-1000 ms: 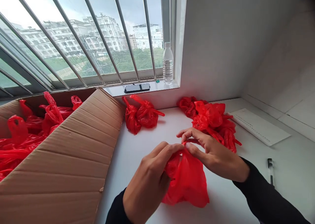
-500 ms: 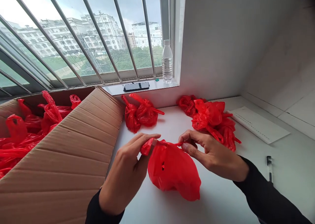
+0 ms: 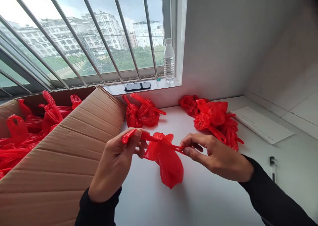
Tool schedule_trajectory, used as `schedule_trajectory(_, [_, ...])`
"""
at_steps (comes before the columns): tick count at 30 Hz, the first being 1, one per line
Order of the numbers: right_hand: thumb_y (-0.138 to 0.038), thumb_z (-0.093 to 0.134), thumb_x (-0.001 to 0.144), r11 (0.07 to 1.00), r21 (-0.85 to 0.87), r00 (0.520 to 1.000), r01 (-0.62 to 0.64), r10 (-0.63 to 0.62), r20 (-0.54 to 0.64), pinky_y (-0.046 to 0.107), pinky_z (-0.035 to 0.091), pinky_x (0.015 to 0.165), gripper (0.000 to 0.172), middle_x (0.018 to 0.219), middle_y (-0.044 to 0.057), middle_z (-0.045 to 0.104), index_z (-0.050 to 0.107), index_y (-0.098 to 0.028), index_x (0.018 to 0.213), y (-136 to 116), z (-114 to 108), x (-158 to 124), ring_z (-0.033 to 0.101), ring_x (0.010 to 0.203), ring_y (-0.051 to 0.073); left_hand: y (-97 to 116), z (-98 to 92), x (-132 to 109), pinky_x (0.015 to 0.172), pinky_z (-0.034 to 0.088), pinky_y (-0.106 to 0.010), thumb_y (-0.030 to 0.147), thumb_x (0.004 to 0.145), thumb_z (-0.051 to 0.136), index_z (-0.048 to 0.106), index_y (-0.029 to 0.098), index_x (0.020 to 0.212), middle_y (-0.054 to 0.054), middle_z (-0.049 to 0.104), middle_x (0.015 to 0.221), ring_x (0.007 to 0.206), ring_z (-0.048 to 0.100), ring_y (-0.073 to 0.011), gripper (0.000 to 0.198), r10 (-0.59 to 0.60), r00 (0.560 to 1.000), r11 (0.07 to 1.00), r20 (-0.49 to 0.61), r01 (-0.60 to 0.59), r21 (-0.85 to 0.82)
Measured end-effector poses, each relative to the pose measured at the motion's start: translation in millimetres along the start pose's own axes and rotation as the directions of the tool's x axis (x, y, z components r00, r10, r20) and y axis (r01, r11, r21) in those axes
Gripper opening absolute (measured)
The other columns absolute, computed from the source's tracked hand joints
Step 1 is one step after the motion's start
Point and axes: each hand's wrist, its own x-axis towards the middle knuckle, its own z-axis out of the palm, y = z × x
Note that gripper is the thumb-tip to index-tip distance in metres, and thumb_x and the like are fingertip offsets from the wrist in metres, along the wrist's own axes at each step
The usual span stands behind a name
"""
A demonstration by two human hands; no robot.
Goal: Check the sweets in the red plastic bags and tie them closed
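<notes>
A red plastic bag point(image 3: 171, 168) hangs between my hands over the white table, with a twisted knot at its top. My left hand point(image 3: 121, 163) pinches one handle of it, the loose end poking up past the thumb. On the other side, my right hand point(image 3: 208, 155) grips the opposite handle between thumb and fingers, and that strand is drawn tight. The bag's contents cannot be made out. Behind it stand two tied red bags point(image 3: 148, 115); a heap of red bags point(image 3: 211, 115) lies beyond my right hand.
At left a cardboard box point(image 3: 74, 146) holds several red bags. A phone point(image 3: 137, 86) and a clear bottle point(image 3: 169, 62) are on the windowsill. A white printed card or calendar point(image 3: 263, 125) and a pen point(image 3: 272, 169) lie at right.
My left hand has moved left, pulling its handle outward. The bag's top has tightened into a knot and its body has narrowed. My right hand has barely moved.
</notes>
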Motion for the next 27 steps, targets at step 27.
schedule_trajectory(27, [-0.041,0.046,0.104,0.977,-0.198,0.980,0.082,-0.042,0.196,0.029,0.044,0.069,0.026,0.091,0.001,0.066,0.067,-0.026,0.100,20.3,-40.0,-15.6,0.056,0.079,0.016,-3.8,-4.8,19.7,0.039,0.046,-0.019,0.020,0.106,0.035,0.061,0.015,0.076,0.005,0.047,0.051,0.045,0.051,-0.0078,0.041,-0.461,0.873,0.562,-0.160,0.148,-0.814])
